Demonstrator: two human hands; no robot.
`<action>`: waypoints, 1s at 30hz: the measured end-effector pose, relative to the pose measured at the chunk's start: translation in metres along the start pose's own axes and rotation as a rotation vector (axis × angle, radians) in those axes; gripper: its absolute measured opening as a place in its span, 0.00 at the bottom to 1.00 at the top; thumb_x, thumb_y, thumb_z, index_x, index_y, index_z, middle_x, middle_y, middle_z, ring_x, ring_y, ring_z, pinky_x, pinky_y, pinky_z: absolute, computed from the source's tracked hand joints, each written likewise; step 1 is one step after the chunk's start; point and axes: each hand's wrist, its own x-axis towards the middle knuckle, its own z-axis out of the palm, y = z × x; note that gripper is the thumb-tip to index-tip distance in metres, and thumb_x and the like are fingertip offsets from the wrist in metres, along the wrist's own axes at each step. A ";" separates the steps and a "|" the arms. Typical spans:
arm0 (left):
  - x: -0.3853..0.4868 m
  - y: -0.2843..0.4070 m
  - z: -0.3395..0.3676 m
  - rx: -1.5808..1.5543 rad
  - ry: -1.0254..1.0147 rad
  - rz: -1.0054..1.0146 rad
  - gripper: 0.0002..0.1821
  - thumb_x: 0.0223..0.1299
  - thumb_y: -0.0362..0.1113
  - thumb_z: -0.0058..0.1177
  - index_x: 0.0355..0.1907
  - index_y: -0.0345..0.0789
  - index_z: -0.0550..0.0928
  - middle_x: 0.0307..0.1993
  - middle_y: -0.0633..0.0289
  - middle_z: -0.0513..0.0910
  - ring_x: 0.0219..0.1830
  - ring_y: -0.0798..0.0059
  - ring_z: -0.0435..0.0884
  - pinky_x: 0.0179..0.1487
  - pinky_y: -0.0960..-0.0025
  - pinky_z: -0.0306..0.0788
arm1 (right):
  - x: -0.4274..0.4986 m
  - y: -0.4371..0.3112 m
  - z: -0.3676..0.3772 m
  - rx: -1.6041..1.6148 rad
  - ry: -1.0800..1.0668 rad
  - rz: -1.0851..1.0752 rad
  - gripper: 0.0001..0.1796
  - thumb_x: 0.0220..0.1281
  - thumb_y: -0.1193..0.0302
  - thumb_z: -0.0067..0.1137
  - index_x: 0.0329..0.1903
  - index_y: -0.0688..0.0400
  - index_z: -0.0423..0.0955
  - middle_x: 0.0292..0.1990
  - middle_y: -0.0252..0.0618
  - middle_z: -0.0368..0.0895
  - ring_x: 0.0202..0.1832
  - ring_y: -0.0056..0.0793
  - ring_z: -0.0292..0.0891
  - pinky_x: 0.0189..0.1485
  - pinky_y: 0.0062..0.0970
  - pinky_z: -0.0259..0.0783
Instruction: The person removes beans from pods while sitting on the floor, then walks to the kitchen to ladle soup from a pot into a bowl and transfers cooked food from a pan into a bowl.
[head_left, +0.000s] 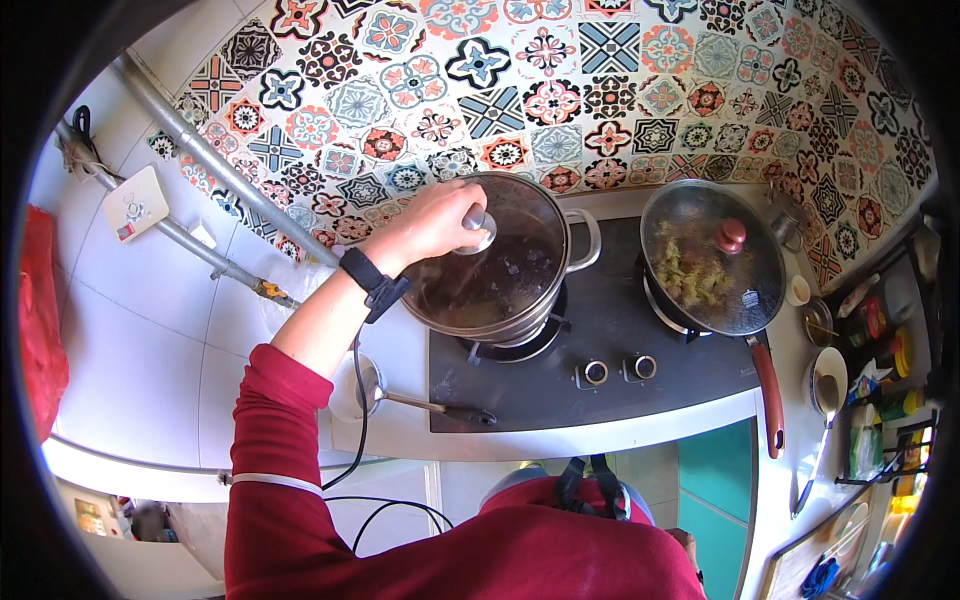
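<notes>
My left hand (442, 221) grips the metal knob (477, 227) of a glass lid (517, 277). The lid sits over a large stainless-steel pot (517, 326) on the left burner. Dark liquid or food shows dimly through the fogged glass. On the right burner is a frying pan (769, 382) with a red handle, covered by a glass lid (750, 274) with a red knob. Yellow-green food (690, 270) lies under that lid. Only a sliver of my right hand (684, 541) shows, low beside my body and away from the stove; its fingers are hidden.
The black gas hob (600, 322) has two control knobs. A ladle (420, 403) rests in a bowl (345, 397) at the left. On the right are a bowl with a spoon (825, 390) and a rack of bottles (892, 345). A black cable (363, 427) hangs by my left arm.
</notes>
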 end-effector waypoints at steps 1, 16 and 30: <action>-0.003 -0.001 0.001 -0.003 0.013 0.011 0.15 0.48 0.39 0.63 0.35 0.36 0.75 0.30 0.60 0.76 0.35 0.61 0.77 0.41 0.61 0.70 | 0.005 -0.001 0.001 -0.113 -0.009 -0.041 0.11 0.61 0.76 0.50 0.43 0.62 0.80 0.28 0.40 0.83 0.25 0.23 0.81 0.26 0.22 0.77; -0.085 0.017 -0.012 -0.566 0.343 -0.257 0.20 0.62 0.41 0.61 0.50 0.32 0.74 0.36 0.63 0.79 0.28 0.84 0.76 0.32 0.80 0.70 | 0.025 -0.139 0.028 -0.570 0.124 -0.524 0.07 0.58 0.72 0.59 0.39 0.56 0.81 0.28 0.38 0.83 0.29 0.31 0.81 0.34 0.28 0.75; -0.320 0.101 0.132 -0.503 -0.412 -0.401 0.19 0.62 0.40 0.55 0.55 0.38 0.74 0.46 0.50 0.80 0.45 0.51 0.80 0.48 0.57 0.74 | 0.087 -0.329 0.191 -1.070 0.172 -1.013 0.29 0.47 0.73 0.65 0.56 0.46 0.71 0.52 0.44 0.69 0.49 0.46 0.77 0.48 0.39 0.76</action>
